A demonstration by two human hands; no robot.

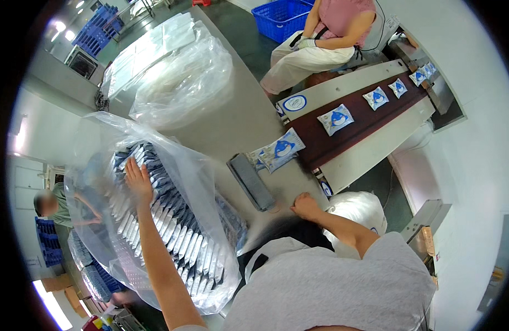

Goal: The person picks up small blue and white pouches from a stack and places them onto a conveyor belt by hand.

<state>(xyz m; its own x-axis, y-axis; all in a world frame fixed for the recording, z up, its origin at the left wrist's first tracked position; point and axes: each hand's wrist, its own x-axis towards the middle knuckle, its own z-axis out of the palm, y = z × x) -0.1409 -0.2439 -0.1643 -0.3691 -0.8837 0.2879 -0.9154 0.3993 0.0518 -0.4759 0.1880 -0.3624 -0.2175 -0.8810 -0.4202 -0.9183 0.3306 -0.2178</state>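
My left hand [138, 182] lies flat, fingers stretched out, on rows of small silvery packets [171, 220]. The packets stand on edge, packed closely inside a large clear plastic bag [194, 165] that gapes at the top. On the grey table [232, 118] near its front edge, my right hand [307, 207] rests curled into a fist, with nothing visible in it. Between my hands is a long grey block [250, 182]. Two white-and-blue packets overlap just beyond it, the upper packet [282, 150] at the conveyor's end.
Several packets, one nearby packet [335, 119], lie spaced along a dark red conveyor belt [370, 118] at right. A seated person [326, 38] in gloves is beyond it. Clear plastic bags [177, 77] are stacked at the far left. A white sack [356, 212] stands below the conveyor.
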